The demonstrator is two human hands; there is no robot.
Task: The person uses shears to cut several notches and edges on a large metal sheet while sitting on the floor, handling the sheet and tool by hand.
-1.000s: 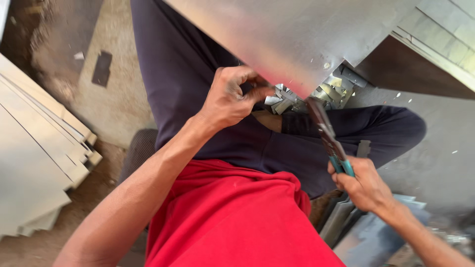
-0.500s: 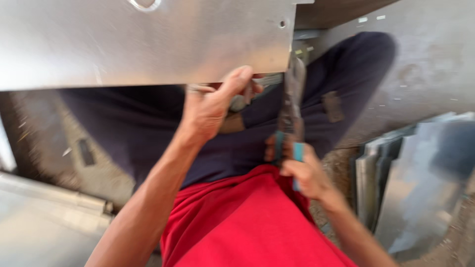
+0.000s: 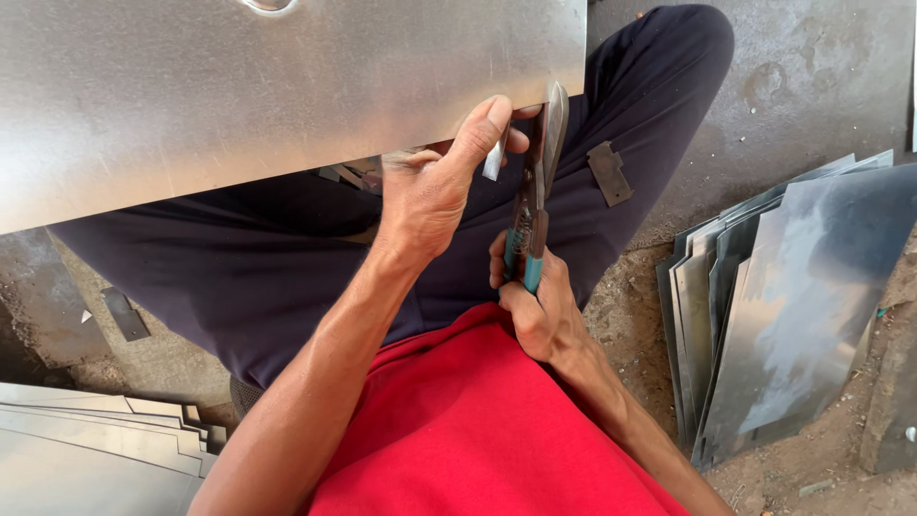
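Observation:
A large shiny metal sheet (image 3: 239, 86) lies across my lap, over my dark trousers. My left hand (image 3: 435, 186) grips its near edge close to the right corner, thumb on top. My right hand (image 3: 535, 296) is closed around the teal handles of tin snips (image 3: 535, 191). The snips' blades point up and meet the sheet's near edge just right of my left thumb. A small cut strip of metal (image 3: 494, 161) hangs beside my left fingers.
A stack of cut metal sheets (image 3: 783, 296) leans on the dirt floor at the right. More flat sheets (image 3: 86, 449) are piled at the lower left. Small metal offcuts (image 3: 608, 172) lie on my trouser leg and on the concrete (image 3: 124, 313).
The view has swung and steadied, so the sheet now spans the top. My right hand has brought the snips up to the sheet's edge beside my left hand, which stays on the sheet.

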